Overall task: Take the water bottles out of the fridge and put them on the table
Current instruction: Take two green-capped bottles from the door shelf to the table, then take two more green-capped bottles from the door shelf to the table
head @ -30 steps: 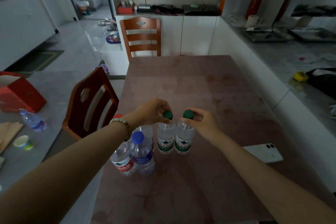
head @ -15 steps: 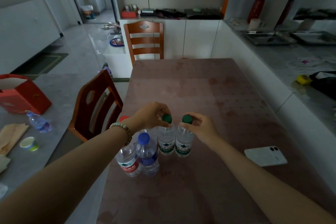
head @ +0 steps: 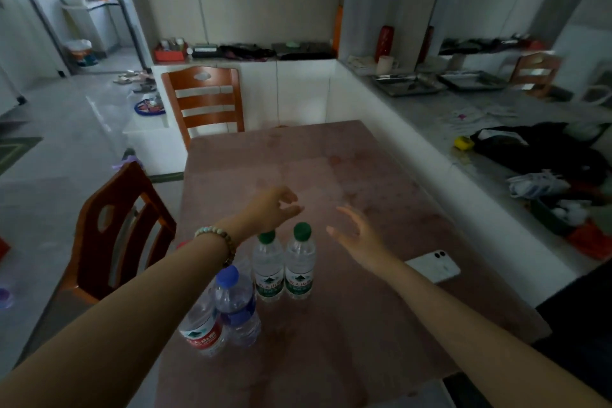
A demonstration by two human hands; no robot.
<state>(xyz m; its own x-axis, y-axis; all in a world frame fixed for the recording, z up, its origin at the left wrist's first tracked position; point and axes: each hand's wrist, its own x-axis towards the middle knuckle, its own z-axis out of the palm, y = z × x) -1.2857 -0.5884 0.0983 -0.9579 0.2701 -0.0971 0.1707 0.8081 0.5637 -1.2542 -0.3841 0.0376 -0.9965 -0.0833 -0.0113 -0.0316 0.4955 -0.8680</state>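
Note:
Two green-capped water bottles stand upright side by side on the brownish table, the left one touching the right one. Nearer the left table edge stand a blue-capped bottle and a red-labelled bottle, partly hidden by my left forearm. My left hand hovers just above the left green cap, fingers apart and empty. Just right of the green caps, my right hand is lifted, palm open, holding nothing.
A white phone lies on the table to the right of my right forearm. One wooden chair stands at the table's left side, another at its far end. A cluttered white counter runs along the right.
Both hands have let go of the green-capped bottles' tops and lifted away with fingers spread. The two bottles stay standing on the table. The camera view has tilted up.

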